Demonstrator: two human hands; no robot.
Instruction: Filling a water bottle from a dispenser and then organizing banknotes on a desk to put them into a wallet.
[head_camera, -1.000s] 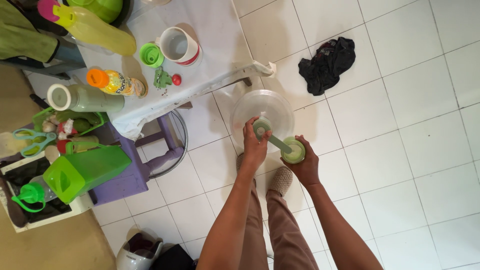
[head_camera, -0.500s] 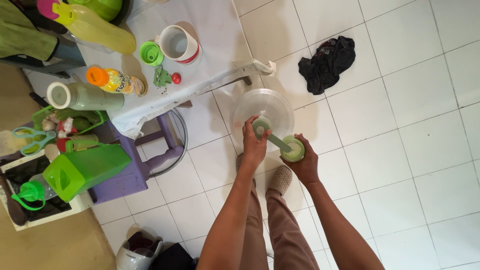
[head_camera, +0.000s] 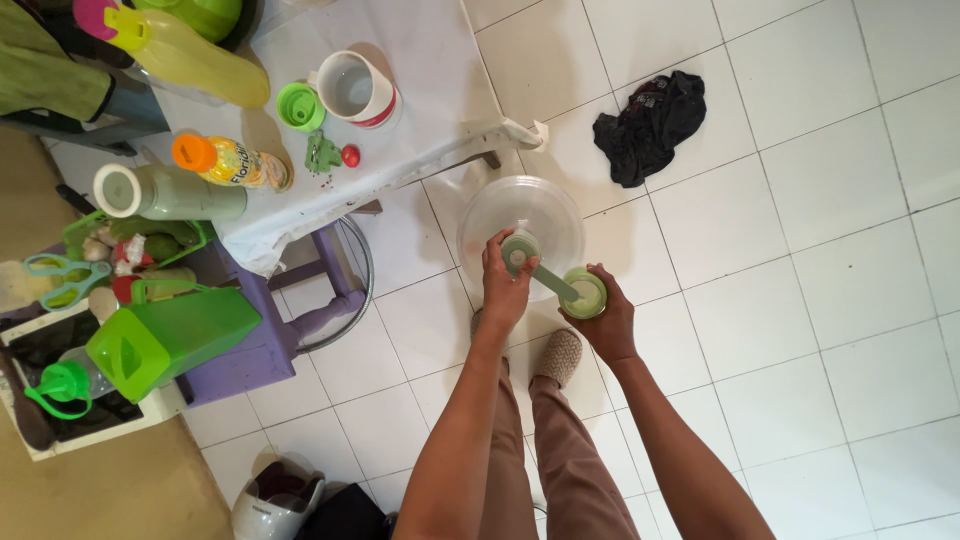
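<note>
My left hand (head_camera: 505, 287) grips the pouring end (head_camera: 521, 249) of a clear blender jar (head_camera: 520, 218) that is tipped over. A pale green stream (head_camera: 554, 282) runs from it into a small round cup (head_camera: 584, 291) filled with green liquid. My right hand (head_camera: 606, 318) holds that cup from below. Both hands are close together, above the white tiled floor and my slippered feet (head_camera: 562, 356).
A table with a white cloth (head_camera: 430, 70) stands at upper left, bearing a white mug (head_camera: 355, 90), a green lid (head_camera: 302, 106), bottles (head_camera: 170, 193) and a yellow jug (head_camera: 190, 55). A green pitcher (head_camera: 165, 338) and purple stool (head_camera: 290, 330) stand left. A black cloth (head_camera: 648, 125) lies on the floor.
The jar, the cup and both hands have drifted slightly up and left in view while the green liquid keeps pouring. Nothing else has moved.
</note>
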